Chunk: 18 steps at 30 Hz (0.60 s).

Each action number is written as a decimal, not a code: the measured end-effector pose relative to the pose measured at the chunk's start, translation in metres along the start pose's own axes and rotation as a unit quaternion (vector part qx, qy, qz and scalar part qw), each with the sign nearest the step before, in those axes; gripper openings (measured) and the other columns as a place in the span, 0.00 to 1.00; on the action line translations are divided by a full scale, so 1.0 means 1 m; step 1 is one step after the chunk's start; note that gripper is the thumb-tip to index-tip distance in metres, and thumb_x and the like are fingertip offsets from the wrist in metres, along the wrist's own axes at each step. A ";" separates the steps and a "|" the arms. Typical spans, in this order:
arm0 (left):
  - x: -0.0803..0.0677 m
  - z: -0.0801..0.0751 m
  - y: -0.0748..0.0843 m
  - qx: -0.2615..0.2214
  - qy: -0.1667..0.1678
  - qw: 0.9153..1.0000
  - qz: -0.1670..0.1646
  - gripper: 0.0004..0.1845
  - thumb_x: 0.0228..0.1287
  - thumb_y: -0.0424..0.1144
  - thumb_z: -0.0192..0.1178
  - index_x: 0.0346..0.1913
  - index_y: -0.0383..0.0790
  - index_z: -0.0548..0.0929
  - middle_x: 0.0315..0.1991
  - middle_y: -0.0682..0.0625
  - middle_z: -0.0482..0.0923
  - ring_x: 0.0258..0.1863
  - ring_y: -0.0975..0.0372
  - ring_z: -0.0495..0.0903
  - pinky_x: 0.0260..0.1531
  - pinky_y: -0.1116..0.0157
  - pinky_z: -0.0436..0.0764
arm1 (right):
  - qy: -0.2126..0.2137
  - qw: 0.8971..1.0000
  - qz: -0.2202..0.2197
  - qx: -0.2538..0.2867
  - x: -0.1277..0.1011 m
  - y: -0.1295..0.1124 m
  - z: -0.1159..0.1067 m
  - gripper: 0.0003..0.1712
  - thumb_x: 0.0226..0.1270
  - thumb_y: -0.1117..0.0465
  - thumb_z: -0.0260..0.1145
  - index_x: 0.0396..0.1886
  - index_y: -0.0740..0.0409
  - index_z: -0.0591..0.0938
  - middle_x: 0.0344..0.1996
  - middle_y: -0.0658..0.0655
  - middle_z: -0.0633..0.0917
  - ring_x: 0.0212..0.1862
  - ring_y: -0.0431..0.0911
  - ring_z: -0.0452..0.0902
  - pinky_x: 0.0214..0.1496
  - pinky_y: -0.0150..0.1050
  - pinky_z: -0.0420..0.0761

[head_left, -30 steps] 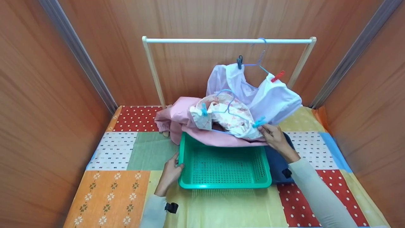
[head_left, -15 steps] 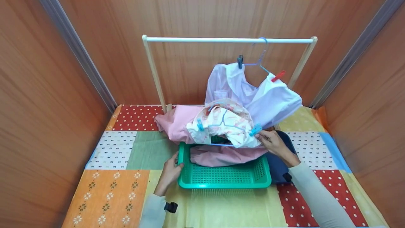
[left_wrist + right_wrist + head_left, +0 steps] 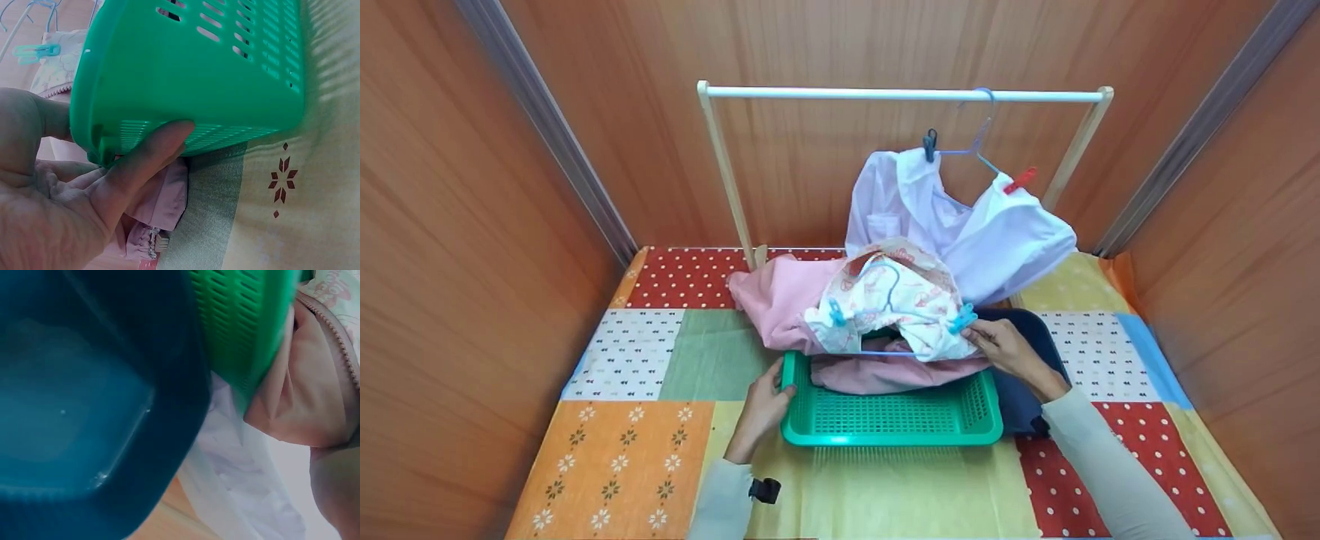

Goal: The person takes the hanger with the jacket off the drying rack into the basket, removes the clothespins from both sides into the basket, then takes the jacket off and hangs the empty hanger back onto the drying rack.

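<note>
A green plastic basket stands in front of the rack, and my left hand grips its left rim. Its fingers reach along the outer wall in the left wrist view. A white floral garment lies on a hanger with a light-blue clothespin at each side, over the basket's back part. My right hand pinches its right end beside the clothespin. Underneath, a pink garment spills past the back left, with one fold inside the basket.
Behind stands a clothes rack with a white bar. A white shirt hangs there on a hanger, held by a black clothespin and a red clothespin. A dark-blue basin sits right of the basket, on a patchwork cloth.
My right hand has come down and nearer with the floral garment and its hanger. A fold of the pink garment has dropped into the basket. My left hand stays on the rim.
</note>
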<state>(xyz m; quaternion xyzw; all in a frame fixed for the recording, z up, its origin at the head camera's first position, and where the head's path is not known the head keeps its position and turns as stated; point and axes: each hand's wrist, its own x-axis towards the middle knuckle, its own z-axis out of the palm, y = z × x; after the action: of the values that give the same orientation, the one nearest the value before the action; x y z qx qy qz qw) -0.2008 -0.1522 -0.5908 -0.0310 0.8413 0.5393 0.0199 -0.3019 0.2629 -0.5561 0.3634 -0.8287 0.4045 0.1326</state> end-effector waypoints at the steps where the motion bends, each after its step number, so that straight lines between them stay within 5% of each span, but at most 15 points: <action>1: 0.000 0.000 0.000 -0.002 0.000 1.000 -0.002 0.32 0.67 0.29 0.54 0.72 0.27 0.61 0.64 0.30 0.72 0.65 0.43 0.73 0.65 0.44 0.69 | -0.001 1.000 0.002 -0.007 -0.002 0.002 0.000 0.13 0.64 0.75 0.63 0.22 0.58 0.77 0.10 0.47 0.67 0.17 0.30 0.56 0.21 0.25 0.58; 11: -0.005 -0.004 0.004 0.033 0.019 0.999 -0.016 0.29 0.70 0.33 0.55 0.72 0.30 0.63 0.61 0.32 0.76 0.59 0.44 0.78 0.58 0.47 0.76 | 0.015 1.000 0.013 -0.017 -0.011 0.012 0.006 0.08 0.66 0.71 0.64 0.29 0.55 0.84 0.18 0.53 0.80 0.23 0.33 0.66 0.27 0.27 0.66; 14: -0.008 -0.012 0.012 0.056 0.085 0.995 -0.008 0.24 0.69 0.36 0.56 0.66 0.33 0.72 0.49 0.37 0.83 0.42 0.49 0.84 0.44 0.52 0.82 | 0.011 1.000 0.020 -0.020 -0.012 0.011 0.007 0.08 0.67 0.70 0.64 0.30 0.55 0.84 0.19 0.53 0.80 0.24 0.32 0.66 0.28 0.28 0.67; 18: -0.004 -0.020 0.028 0.092 0.195 0.973 0.082 0.16 0.67 0.34 0.59 0.55 0.33 0.81 0.40 0.41 0.84 0.35 0.51 0.83 0.39 0.53 0.81 | 0.014 0.999 0.020 -0.032 -0.013 0.009 0.006 0.09 0.67 0.70 0.63 0.27 0.56 0.82 0.17 0.50 0.76 0.22 0.31 0.64 0.26 0.29 0.66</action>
<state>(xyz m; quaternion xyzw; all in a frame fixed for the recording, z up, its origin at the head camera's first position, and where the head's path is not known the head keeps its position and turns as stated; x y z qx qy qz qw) -0.1985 -0.1590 -0.5570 -0.0644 0.8746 0.4429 -0.1863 -0.2989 0.2686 -0.5722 0.3368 -0.8464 0.3854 0.1471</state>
